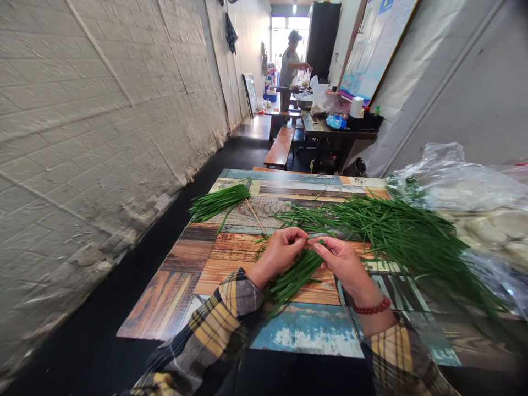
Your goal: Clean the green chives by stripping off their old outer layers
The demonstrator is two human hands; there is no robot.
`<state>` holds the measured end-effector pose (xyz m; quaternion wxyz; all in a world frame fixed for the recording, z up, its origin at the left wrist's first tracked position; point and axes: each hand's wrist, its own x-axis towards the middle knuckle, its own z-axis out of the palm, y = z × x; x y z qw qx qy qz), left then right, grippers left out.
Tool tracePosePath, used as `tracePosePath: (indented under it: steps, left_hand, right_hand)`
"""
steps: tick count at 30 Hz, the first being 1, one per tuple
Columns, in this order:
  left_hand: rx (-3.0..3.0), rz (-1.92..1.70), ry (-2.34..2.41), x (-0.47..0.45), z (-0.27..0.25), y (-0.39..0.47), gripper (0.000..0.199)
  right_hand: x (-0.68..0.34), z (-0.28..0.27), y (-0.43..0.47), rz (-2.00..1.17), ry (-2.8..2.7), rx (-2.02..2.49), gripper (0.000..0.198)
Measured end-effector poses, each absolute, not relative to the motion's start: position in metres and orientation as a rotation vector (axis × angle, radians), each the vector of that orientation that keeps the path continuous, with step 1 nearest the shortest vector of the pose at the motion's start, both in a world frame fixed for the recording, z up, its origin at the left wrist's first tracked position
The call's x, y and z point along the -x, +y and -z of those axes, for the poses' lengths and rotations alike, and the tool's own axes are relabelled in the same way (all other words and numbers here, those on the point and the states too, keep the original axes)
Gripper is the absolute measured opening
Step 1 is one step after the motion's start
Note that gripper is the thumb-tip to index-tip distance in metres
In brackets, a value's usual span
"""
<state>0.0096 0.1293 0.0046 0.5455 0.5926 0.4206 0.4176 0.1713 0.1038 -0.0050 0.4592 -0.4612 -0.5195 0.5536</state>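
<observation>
Bundle of green stalks [291, 281] above the patterned tabletop [307, 330], near its front edge.
The right hand [341, 263] clamps the bundle's upper end; the left hand [282, 254] is pinched together beside it, its hold too small to tell. A loose pile [396, 228] lies to the right, a neat bunch [225, 201] at far left.

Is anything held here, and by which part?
A bunch of chives: the right hand grips it near its far end. The left hand is beside that end; what its fingertips pinch cannot be told.
</observation>
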Motion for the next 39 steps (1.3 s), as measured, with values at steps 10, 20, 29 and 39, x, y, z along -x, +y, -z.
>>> tracePosePath:
  steps: [10, 20, 29, 39]
  left_hand:
    - [-1.606, -1.044, 1.035, -0.01, -0.007, 0.127, 0.014]
    - [-2.042, -1.032, 1.169, -0.006, -0.007, 0.123, 0.019]
    - [-2.093, -0.961, 1.097, -0.008, -0.01, 0.121, 0.019]
    - [-1.788, -0.815, 0.942, -0.003, -0.013, 0.126, 0.023]
  right_hand:
    - [-0.171, 0.005, 0.105, -1.383, -1.258, 1.14, 0.034]
    - [-0.167, 0.001, 0.104, -1.405, -1.175, 1.117, 0.043]
    - [-0.168, 0.006, 0.106, -1.369, -1.185, 1.138, 0.034]
    - [-0.173, 0.005, 0.104, -1.326, -1.226, 1.094, 0.035]
